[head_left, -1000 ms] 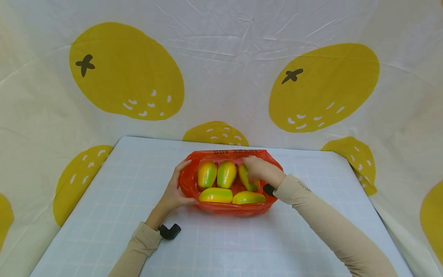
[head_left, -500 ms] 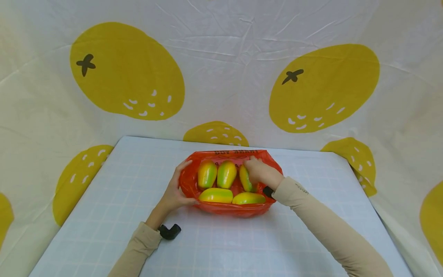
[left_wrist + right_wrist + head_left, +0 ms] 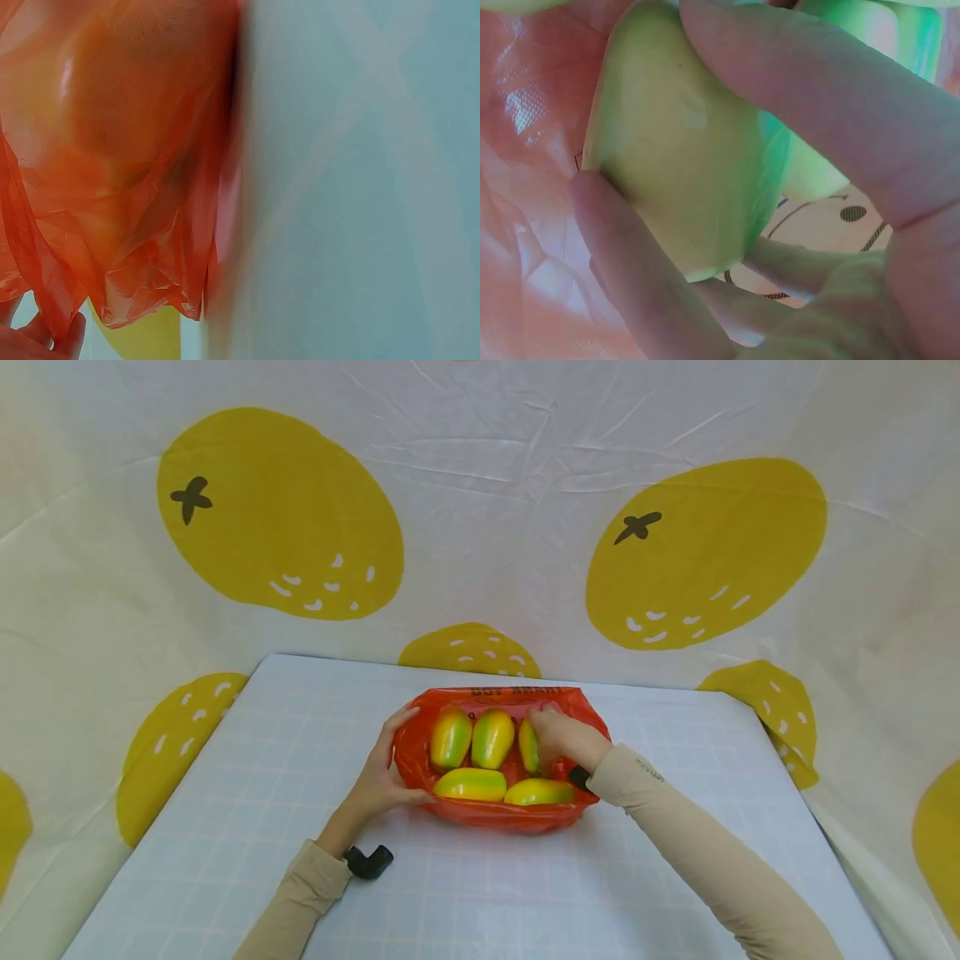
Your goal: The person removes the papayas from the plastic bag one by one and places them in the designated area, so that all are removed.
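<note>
Head view shows the right hand inside a red plastic bag, thumb and fingers gripping a yellow-green fruit toward its right end. The left hand holds the bag's left rim between thumb and fingers. Left of the gripped fruit, two back fruits sit side by side; two front fruits lie crosswise along the near rim. The bag rests on a pale checked counter.

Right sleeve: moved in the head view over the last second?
Yes, slightly: the right sleeve has shifted toward the picture's left, judged against the far right corner of the table.
</note>
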A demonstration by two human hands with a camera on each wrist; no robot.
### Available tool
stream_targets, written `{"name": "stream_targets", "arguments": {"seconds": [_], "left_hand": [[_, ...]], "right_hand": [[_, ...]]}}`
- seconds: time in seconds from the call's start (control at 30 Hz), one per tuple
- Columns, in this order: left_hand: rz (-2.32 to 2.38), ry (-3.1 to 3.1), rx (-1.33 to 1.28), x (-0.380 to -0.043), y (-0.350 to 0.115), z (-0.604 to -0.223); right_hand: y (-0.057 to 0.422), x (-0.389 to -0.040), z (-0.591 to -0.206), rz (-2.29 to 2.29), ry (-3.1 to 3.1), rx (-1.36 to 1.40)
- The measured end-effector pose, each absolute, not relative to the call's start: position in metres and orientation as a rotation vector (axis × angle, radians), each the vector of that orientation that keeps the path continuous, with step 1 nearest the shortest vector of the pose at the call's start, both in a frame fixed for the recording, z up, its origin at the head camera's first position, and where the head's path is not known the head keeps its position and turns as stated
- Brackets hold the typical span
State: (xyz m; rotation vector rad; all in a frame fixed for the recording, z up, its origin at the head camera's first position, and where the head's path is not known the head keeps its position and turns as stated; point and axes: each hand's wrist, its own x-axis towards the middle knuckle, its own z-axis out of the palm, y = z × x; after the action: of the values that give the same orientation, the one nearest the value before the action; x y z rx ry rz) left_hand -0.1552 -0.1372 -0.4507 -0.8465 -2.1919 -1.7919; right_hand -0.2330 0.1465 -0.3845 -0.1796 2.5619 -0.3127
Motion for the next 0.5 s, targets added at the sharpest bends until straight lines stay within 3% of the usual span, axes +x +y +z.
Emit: {"name": "stream_targets", "arguments": {"seconds": [0.5], "left_hand": [[-1.785, -2.178, -0.846, -0.1555, -0.1369, -0.4505]], "right_hand": [[0.1477, -0.2322, -0.3804, -0.279, 2.624, -0.335]]}}
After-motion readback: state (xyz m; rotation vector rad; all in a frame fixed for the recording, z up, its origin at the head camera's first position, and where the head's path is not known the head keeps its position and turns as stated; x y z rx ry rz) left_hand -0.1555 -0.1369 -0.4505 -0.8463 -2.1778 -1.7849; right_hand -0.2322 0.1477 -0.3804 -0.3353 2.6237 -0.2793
